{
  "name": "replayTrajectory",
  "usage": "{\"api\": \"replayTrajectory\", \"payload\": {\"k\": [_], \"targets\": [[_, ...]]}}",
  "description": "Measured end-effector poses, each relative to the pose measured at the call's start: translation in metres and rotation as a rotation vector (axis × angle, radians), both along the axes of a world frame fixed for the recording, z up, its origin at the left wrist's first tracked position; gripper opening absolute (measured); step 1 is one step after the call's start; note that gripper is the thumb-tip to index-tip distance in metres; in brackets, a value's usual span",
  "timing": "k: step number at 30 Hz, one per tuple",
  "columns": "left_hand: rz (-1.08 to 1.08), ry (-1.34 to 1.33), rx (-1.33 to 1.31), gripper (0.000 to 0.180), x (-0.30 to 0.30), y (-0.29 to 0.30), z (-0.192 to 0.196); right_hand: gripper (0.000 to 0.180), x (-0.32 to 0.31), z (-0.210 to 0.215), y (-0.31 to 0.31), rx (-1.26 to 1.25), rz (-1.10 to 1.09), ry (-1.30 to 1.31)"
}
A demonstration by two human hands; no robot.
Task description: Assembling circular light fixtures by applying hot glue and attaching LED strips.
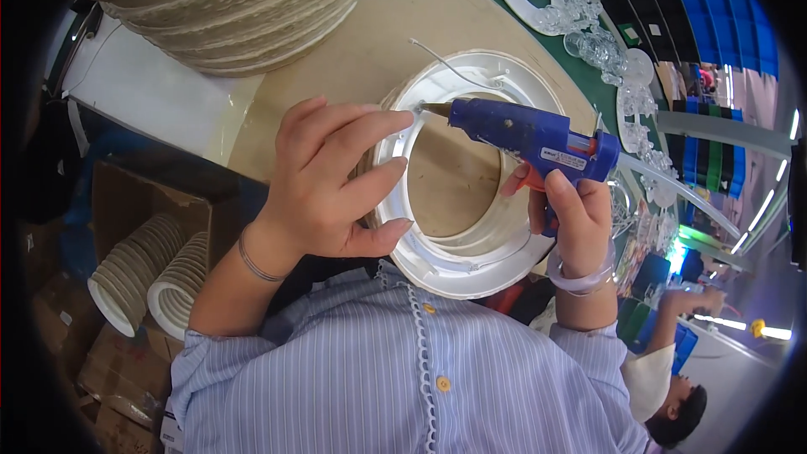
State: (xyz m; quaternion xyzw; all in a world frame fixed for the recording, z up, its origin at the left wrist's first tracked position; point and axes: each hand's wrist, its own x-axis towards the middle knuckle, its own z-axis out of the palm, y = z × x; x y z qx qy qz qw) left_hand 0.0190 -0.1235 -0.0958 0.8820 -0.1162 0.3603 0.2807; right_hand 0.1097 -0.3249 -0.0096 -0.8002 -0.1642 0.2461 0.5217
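Observation:
My right hand (582, 217) is wrapped round the handle of a blue hot glue gun (517, 130), a finger at its orange trigger. The gun's nozzle points left, over the inner left part of a white ring-shaped housing (445, 267) on the table. Beside that nozzle tip my left hand (324, 176) has its fingers spread over the ring's left side, with nothing seen in them; whether the fingertips touch the ring I cannot tell. A thin white wire (454, 70) lies across the ring's upper part, its free end sticking out over the table.
At the far left a tall stack of large beige-edged rings (244, 29) stands on the tabletop (370, 42). Smaller stacked rings (134, 273) sit in a cardboard box (113, 197) at left. Clear plastic parts (598, 55) line the right. Blue bins (723, 13) and another person (664, 378) are beyond.

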Motion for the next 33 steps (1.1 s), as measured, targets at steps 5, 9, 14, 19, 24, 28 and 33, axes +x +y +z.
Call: {"api": "replayTrajectory", "payload": {"k": [5, 9, 14, 19, 24, 28, 33], "targets": [[0.002, -0.008, -0.009, 0.03, 0.0, 0.001, -0.001, 0.027, 0.002, -0.003, 0.0, -0.027, 0.018, -0.021], [0.0, -0.005, -0.029, 0.031, 0.002, -0.001, 0.0, 0.027, 0.002, 0.0, 0.001, -0.053, 0.016, -0.017], [0.011, -0.003, -0.016, 0.031, 0.001, -0.002, -0.001, 0.027, 0.002, -0.001, 0.0, -0.068, 0.025, -0.006], [0.014, -0.01, -0.017, 0.031, 0.0, -0.002, 0.001, 0.027, 0.001, 0.001, -0.001, -0.066, 0.028, -0.011], [0.028, -0.011, 0.003, 0.03, 0.0, -0.003, 0.001, 0.023, 0.0, -0.001, -0.006, -0.054, 0.006, 0.001], [0.028, 0.001, -0.003, 0.03, 0.001, -0.003, 0.003, 0.022, -0.001, 0.0, -0.008, -0.059, 0.0, -0.002], [0.023, -0.001, -0.008, 0.03, 0.001, -0.003, 0.003, 0.022, -0.001, 0.0, -0.011, -0.045, -0.03, 0.02]]}}
